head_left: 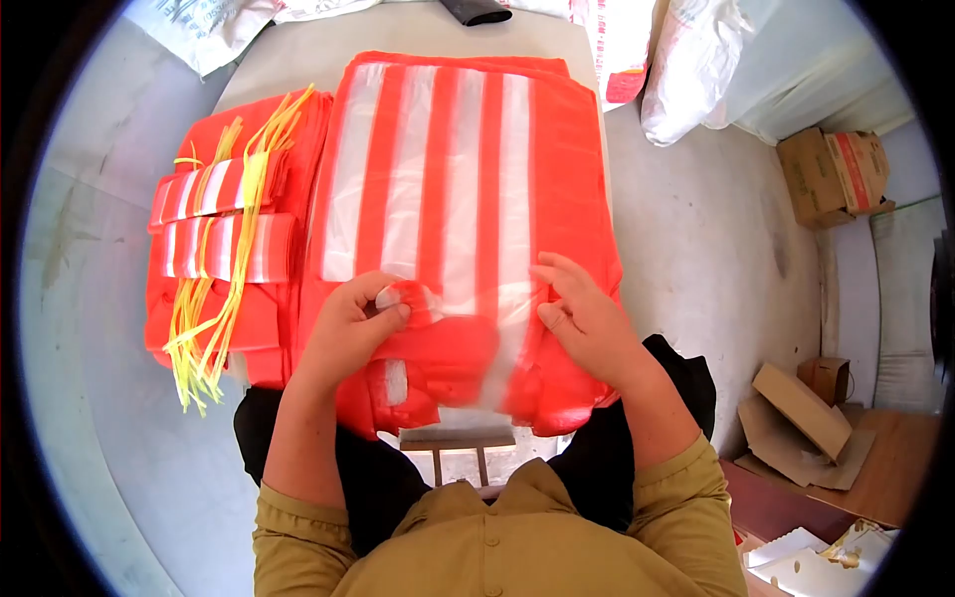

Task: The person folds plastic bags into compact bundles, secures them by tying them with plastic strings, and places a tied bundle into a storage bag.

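Observation:
A stack of red plastic bags with whitish stripes [460,189] lies in front of me. My left hand [348,326] is closed at the stack's near left part, thumb and fingers pinching a bunched red and white edge of the top bag. My right hand [585,323] rests on the near right part, fingers half bent and thumb a little apart from them. Between the hands the near end of the plastic is crumpled and partly blurred. To the left, folded striped bundles [227,247] lie on more red plastic, with yellow strips [249,189] across them.
The pale table [542,38] shows behind the stack, with a dark tube-like object [476,11] at its far edge. White sacks [693,70] stand at the back right. Cardboard boxes [828,174] sit at the right, and an opened carton [796,428] lies lower right.

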Demonstrator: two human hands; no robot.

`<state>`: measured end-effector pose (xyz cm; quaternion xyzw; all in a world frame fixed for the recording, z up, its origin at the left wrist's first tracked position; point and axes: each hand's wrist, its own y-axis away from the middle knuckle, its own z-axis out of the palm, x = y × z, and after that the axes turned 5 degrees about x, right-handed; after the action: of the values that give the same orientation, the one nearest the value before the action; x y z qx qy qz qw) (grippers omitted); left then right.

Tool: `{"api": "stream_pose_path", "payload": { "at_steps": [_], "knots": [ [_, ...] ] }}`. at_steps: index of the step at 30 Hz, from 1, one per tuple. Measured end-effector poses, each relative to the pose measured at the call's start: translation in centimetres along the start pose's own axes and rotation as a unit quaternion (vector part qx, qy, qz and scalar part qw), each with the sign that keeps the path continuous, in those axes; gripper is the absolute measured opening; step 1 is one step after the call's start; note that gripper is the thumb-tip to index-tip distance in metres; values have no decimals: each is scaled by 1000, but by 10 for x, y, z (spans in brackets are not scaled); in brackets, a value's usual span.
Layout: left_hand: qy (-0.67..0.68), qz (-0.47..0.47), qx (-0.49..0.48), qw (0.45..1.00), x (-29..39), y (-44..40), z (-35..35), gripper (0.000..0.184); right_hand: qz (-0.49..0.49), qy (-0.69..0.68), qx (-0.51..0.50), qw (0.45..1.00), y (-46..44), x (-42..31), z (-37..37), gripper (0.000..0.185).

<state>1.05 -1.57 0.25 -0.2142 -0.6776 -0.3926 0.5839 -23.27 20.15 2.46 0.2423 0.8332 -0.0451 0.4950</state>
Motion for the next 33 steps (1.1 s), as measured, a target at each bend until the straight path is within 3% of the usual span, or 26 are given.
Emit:
{"api": "stream_pose_path", "payload": {
  "at_steps": [4,7,12,15,18,24,30,33],
  "knots": [
    [9,-5,-4,1000,0,0,0,23,3,-81,-45,996,-1,1,1,41],
    [-4,0,-3,1000,0,-1,-1,23,53,-152,-141,977,-1,-10,-11,40],
    [-58,53,-5,997,-7,-3,0,17,39,-186,-306,933,5,-5,-19,37],
    [-198,149,9,969,-7,0,2,16,67,-170,-309,933,1,-14,-13,35],
    [-272,183,-3,945,-2,4,5,20,117,-174,-273,939,-9,-20,-2,34],
    [-293,206,-10,934,0,4,5,22,150,-273,-171,935,-28,-18,24,36],
    [-291,189,-16,938,0,4,4,24,134,-188,-257,938,-37,-30,18,41],
    [-301,211,-16,930,2,4,4,24,102,-240,-263,929,-36,-27,20,44]
  ]
}}
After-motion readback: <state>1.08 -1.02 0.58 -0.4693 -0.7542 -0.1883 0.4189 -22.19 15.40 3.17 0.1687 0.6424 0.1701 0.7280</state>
